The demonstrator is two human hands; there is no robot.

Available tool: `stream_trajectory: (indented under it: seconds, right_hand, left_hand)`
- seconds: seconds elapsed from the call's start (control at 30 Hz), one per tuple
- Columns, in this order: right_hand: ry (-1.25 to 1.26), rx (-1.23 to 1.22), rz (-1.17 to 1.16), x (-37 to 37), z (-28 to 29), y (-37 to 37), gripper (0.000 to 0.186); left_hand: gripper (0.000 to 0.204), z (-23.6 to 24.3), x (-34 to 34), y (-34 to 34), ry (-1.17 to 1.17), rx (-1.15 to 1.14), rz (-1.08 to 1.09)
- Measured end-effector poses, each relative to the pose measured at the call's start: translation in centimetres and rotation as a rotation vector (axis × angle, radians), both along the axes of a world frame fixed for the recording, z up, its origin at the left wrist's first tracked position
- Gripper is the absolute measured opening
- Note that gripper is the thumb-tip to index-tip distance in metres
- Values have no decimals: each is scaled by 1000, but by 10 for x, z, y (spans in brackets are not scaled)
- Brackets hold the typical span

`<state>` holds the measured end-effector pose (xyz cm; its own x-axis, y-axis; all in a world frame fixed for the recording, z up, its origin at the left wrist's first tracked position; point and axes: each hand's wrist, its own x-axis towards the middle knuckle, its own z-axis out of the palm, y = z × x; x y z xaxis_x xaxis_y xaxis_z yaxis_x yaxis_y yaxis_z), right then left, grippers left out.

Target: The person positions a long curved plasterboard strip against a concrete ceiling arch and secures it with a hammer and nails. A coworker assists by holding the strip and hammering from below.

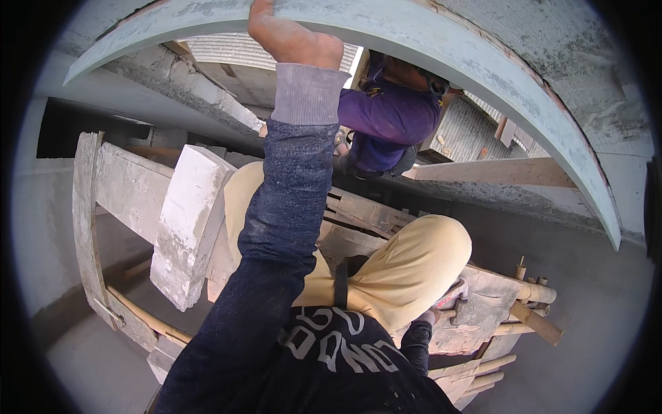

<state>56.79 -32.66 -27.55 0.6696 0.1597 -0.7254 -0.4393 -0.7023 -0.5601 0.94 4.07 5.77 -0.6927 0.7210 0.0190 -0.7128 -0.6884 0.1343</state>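
Note:
Overhead, my left hand [296, 40] reaches up and grips the lower edge of a long pale-grey straightedge board [407, 31]. Its fingertips run out of the picture at the top. The board lies along the underside of a concrete edge and looks bowed in this view. Low beside my right knee is my right hand [429, 317], mostly covered by the leg and sleeve, so its fingers cannot be read. Close to it are a short wooden handle [447, 314] and a pinkish, mortar-smeared object [452, 293] on the planks.
I sit on a scaffold of worn planks [476, 310] and bamboo poles [534, 292]. A pale block [193, 221] stands at my left. Beyond the wall opening, a person in a purple top [393, 114] bends near corrugated roofing [227, 52]. A timber [496, 172] crosses at right.

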Motion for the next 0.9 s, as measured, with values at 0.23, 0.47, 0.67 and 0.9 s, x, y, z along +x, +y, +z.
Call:
stream_trajectory:
  seconds: [0.23,0.47,0.67,0.9]
  right_hand:
    - [-429,86,502,-76,113,49,46]
    - [-185,446,1191,-128,215,190,29]
    - [-598,203,2194,-187,265,318,22]
    - [-576,284,2632,-331,282,339,32]
  left_hand:
    - [29,-22,20,15,394,-131,394]
    - [31,-10,17,5,309,-280,310]
    - [31,-39,23,31,742,-585,777]
    - [50,-19,20,22,102,-91,138]
